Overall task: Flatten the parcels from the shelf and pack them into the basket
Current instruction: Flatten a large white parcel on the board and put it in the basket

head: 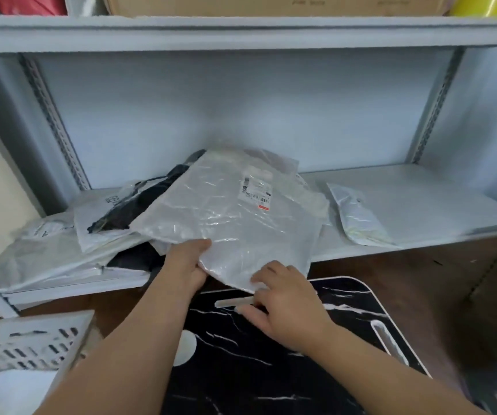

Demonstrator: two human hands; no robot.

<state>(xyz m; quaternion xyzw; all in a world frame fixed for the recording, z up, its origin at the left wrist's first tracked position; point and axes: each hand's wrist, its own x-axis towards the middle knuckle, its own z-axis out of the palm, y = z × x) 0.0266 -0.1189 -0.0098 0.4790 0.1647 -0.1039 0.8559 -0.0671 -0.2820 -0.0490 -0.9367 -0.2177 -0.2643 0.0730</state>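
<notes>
A large clear plastic parcel (229,217) with a white shipping label lies tilted on top of a pile of parcels on the grey shelf (421,205), its near corner hanging past the shelf edge. My left hand (186,262) grips its near left edge, thumb on top. The fingers of my right hand (283,301) touch the parcel's near corner from above. More parcels (61,250), white with dark contents showing, are stacked at the shelf's left. A small white parcel (355,217) lies alone to the right. The white slotted basket (16,345) stands at the lower left.
A black marble-patterned table (271,369) with a white rim sits right below my hands. An upper shelf holds a cardboard box (271,4) and coloured items. Brown floor shows under the shelf at the right. Slotted metal uprights frame the shelf.
</notes>
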